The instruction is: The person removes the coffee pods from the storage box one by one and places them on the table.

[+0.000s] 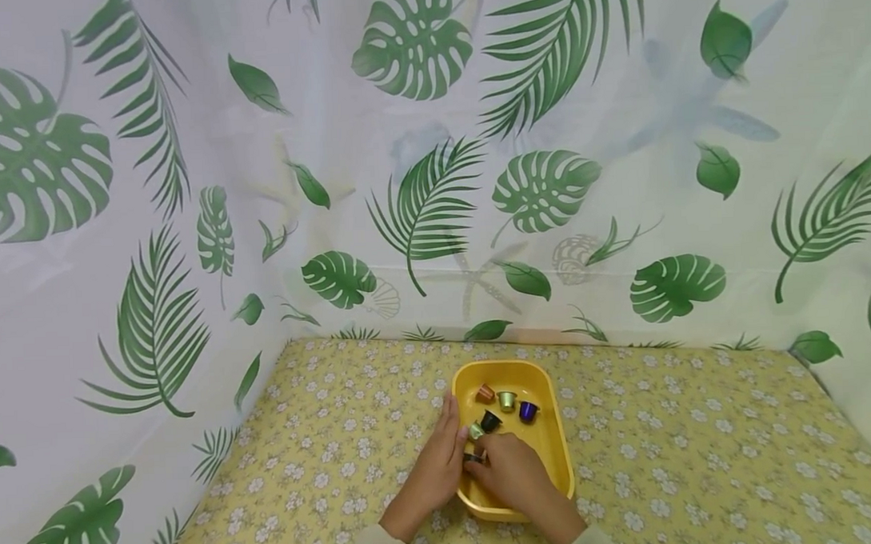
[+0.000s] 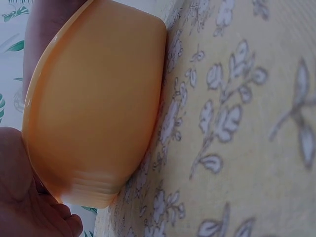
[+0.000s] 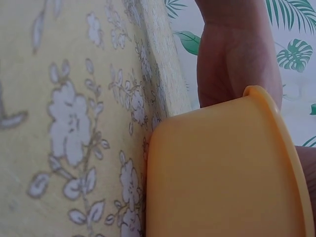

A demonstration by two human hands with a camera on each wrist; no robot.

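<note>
On a desk [image 1: 342, 475], a right hand [image 1: 510, 465] is pinching a dark pod [image 1: 474, 458] inside a tray [image 1: 549, 440], the left hand [image 1: 433, 462] bracing it with straight fingers. Probably light, slick and easily dented, the pod is calling for gentle holding by its sides.

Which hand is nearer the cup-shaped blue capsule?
Right. Right hand: inside the yellow plastic tray, short of the capsule. Left hand: farther, at the tray's left rim.

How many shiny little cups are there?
6 small cup-shaped capsules. Five lie in the yellow plastic tray: copper back left, pale green beside it, blue rightmost, black nearer, another pale green near the left hand. The right hand pinches a dark one and may hide more.
</note>
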